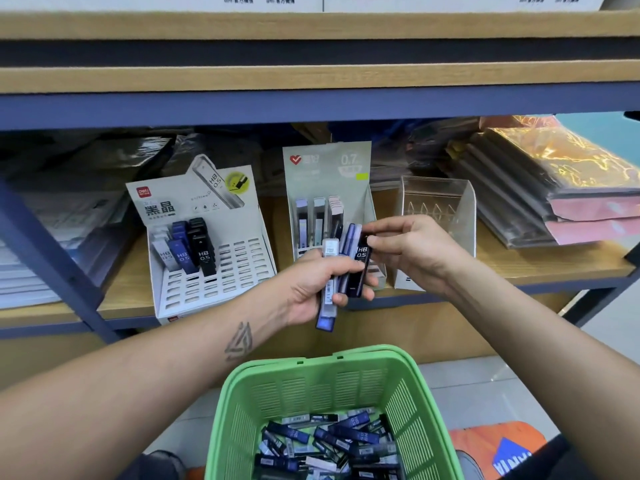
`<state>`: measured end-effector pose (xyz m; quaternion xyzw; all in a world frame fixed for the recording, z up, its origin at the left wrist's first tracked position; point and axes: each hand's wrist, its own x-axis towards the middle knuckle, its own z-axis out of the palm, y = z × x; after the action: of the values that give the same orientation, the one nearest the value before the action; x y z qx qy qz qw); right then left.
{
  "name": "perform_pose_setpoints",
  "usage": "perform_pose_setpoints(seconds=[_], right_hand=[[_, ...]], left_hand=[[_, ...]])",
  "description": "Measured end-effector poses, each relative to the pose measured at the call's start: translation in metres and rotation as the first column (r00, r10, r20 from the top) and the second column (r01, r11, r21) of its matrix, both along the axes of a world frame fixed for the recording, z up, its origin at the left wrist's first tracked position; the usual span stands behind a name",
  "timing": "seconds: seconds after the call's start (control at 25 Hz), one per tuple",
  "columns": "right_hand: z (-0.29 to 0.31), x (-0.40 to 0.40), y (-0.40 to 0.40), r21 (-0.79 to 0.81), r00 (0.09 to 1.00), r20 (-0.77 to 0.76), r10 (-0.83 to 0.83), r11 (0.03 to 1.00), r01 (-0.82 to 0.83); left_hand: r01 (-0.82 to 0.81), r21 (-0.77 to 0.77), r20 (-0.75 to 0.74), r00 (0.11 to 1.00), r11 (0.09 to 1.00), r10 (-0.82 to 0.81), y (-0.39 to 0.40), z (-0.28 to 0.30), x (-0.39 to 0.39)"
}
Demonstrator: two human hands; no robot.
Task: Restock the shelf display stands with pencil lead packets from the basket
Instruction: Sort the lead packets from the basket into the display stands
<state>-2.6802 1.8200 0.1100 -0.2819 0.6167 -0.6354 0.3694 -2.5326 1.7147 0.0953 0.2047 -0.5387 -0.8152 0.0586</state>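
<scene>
Left hand (311, 289) gripped a fan of lead packets (341, 268); right hand (412, 251) pinched the black packet (360, 261) among them. Hands blocked the 0.7 stand (327, 174); HB stand (207, 244) sat left, clear acrylic holder (438, 202) right, green basket (322, 386) with more packets below.

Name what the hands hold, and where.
Left hand grips several packets around their middles; right hand pinches the black packet at its top.

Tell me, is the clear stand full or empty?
Empty: the clear stand shows only bare dividers, no packets.
</scene>
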Motion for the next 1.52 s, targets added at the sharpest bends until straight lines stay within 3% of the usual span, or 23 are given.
perform_pose_setpoints(seconds=[0.2,0.36,0.52,0.64,0.8,0.92,1.12,1.36,1.52], right_hand=[[0.000,0.009,-0.014,-0.030,0.999,0.030,0.029,0.999,-0.028],[0.000,0.023,-0.031,0.049,0.993,-0.110,0.047,0.998,-0.042],[0.003,0.048,-0.057,0.018,0.984,-0.170,0.048,0.999,-0.045],[0.003,0.065,-0.081,-0.035,0.964,-0.266,0.014,0.999,-0.024],[0.001,0.098,-0.116,-0.083,0.820,-0.572,-0.028,0.996,-0.023],[0.004,0.126,-0.138,-0.093,0.658,-0.753,-0.010,0.991,-0.092],[-0.006,0.150,-0.162,-0.045,0.486,-0.873,0.040,0.986,-0.162],[-0.008,0.153,-0.168,-0.007,0.501,-0.862,0.082,0.985,-0.172],[-0.018,0.148,-0.172,0.012,0.446,-0.890,0.097,0.982,-0.190]], left_hand=[[-0.102,-0.031,0.033,0.994,0.994,0.103,-0.011,0.002,0.020],[-0.122,-0.070,0.063,0.990,0.990,0.126,-0.017,0.006,0.037],[-0.163,-0.045,0.139,0.976,0.986,0.167,-0.032,0.016,0.063],[-0.223,-0.129,0.247,0.937,0.966,0.249,-0.053,0.020,0.090],[-0.325,-0.331,0.318,0.846,0.886,0.429,-0.098,0.026,0.133],[-0.389,-0.255,0.310,0.834,0.885,0.456,-0.126,0.042,0.161],[-0.402,-0.171,0.313,0.844,0.900,0.436,-0.146,0.049,0.188],[-0.407,-0.186,0.279,0.851,0.894,0.445,-0.155,0.041,0.184],[-0.406,-0.213,0.260,0.853,0.889,0.452,-0.154,0.043,0.180]])
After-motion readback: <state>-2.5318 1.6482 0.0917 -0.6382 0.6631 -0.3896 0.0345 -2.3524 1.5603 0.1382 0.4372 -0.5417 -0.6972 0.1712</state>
